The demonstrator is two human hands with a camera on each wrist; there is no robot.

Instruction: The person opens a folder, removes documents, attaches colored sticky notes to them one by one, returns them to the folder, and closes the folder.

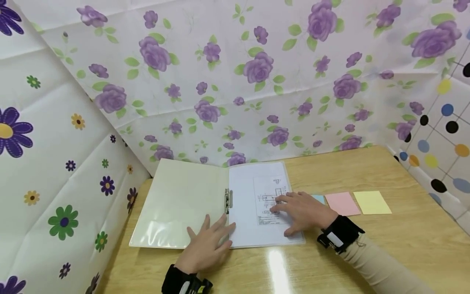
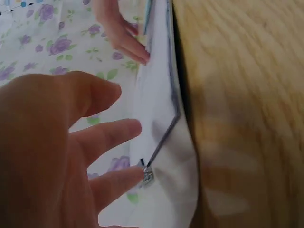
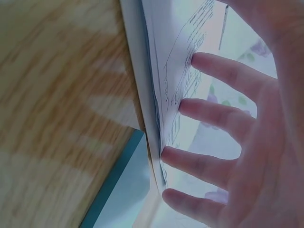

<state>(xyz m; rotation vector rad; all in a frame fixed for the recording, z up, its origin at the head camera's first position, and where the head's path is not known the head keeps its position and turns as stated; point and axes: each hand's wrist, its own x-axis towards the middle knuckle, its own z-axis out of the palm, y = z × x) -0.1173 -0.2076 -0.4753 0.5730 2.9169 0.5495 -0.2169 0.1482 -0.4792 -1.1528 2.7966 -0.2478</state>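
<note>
Open folder (image 1: 183, 204): left hand (image 1: 207, 245) flat beside its metal clip (image 1: 228, 201), right hand (image 1: 301, 212) flat, fingers released, steadying the printed sheet (image 1: 257, 196); likely next, working the clip.

Right hand (image 1: 302, 212) hides most of blue note (image 1: 318, 199).

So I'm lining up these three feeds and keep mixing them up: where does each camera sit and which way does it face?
Head: worn on the head, looking forward and down at the open folder on the wooden table; both hands and wrist straps show.
Left wrist: behind the left hand, facing along its fingers toward the metal clip.
Right wrist: behind the right hand, facing its straight fingers on the printed sheet.
Shared: the left wrist view and the head view both show the right hand on the sheet.
</note>
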